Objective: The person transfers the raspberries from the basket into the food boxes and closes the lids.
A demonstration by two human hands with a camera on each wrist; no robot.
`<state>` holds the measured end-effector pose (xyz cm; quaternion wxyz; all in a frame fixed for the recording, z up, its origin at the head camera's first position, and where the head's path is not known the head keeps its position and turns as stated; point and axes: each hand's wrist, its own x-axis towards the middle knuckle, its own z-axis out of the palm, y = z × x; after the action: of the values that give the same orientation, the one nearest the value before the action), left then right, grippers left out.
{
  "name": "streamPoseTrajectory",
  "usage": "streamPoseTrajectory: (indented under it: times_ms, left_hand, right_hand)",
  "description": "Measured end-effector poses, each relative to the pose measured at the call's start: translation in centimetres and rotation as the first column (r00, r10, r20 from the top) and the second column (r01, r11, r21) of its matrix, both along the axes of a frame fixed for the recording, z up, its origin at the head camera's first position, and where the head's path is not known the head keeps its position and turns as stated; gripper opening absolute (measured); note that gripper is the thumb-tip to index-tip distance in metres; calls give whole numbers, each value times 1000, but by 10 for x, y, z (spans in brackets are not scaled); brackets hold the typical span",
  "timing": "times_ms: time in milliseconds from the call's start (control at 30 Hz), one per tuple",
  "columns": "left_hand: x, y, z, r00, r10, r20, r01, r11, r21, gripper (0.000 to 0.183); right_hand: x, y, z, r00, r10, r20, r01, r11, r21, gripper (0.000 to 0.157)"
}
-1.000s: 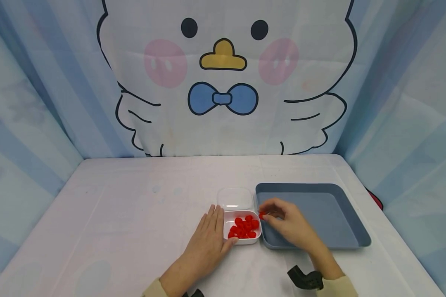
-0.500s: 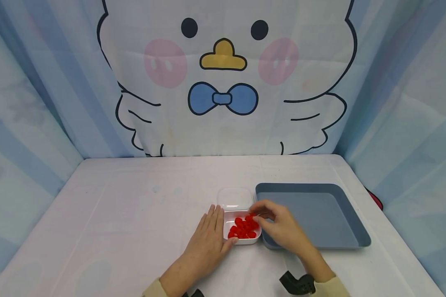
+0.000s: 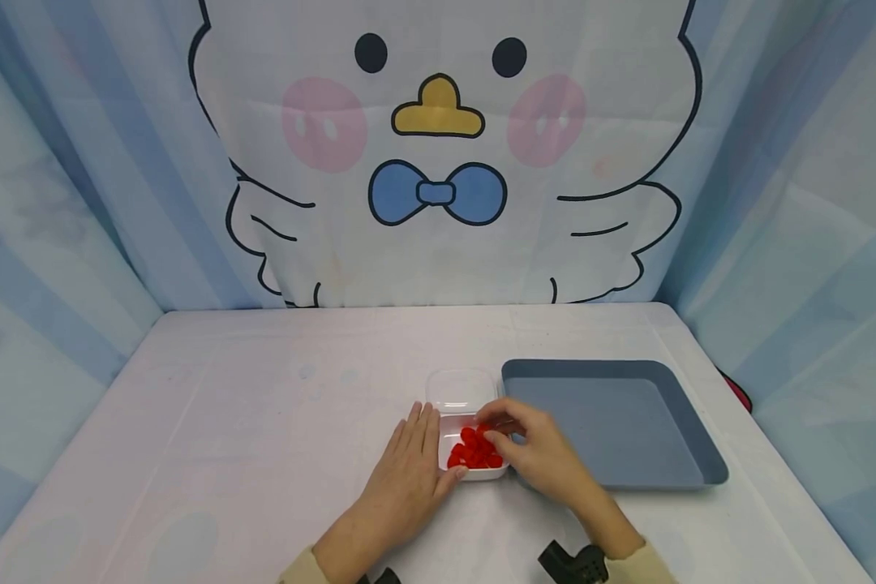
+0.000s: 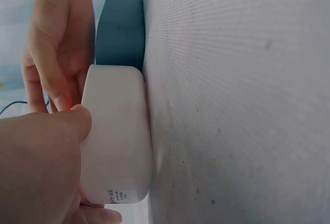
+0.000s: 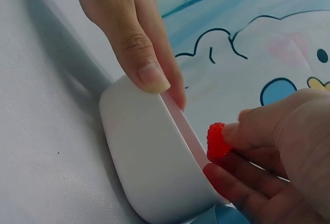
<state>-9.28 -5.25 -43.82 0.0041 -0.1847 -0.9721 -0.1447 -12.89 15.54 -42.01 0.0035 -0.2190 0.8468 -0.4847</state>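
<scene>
A small white box (image 3: pixel 485 475) holds several red raspberry-shaped pieces (image 3: pixel 473 456); its clear lid (image 3: pixel 461 391) lies folded back behind it. My left hand (image 3: pixel 406 469) rests along the box's left side with straight fingers, its thumb on the front rim, as the left wrist view also shows. Over the box's right part, my right hand (image 3: pixel 543 451) pinches one red raspberry-shaped piece (image 5: pixel 217 141) between thumb and fingers. In the right wrist view that piece is at the rim of the box; in the head view the fingers largely hide it.
Right beside the box stands a shallow blue-grey tray (image 3: pixel 613 371). A white cloth covers the table (image 3: pixel 263 422). Patterned curtains (image 3: pixel 438 268) close off the back and both sides.
My right hand has moved left from the tray's edge to over the box, with the red raspberry-shaped piece in its fingers. My left hand stays in place.
</scene>
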Motion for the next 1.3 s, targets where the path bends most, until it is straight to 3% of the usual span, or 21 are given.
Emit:
streamPoseTrajectory:
  times_ms: [367, 700, 967, 1300]
  left_hand:
    - [-1, 1, 0, 1000, 1, -5, -1, 1000, -2, 81]
    - [-2, 1, -1, 1000, -2, 3, 2, 1000, 4, 82]
    - [-3, -1, 3, 999, 9, 49, -11, 999, 36, 84]
    - [-6, -1, 7, 988, 10, 156, -25, 995, 98, 88]
  right_hand:
    - [2, 0, 0, 999, -30, 12, 30, 1000, -7, 21]
    - [-2, 4, 0, 997, -61, -41, 60, 998, -22, 17]
    - [-5, 8, 1, 993, -75, -90, 73, 997, -28, 16]
    - [-4, 8, 1, 990, -115, -76, 115, 993, -8, 18]
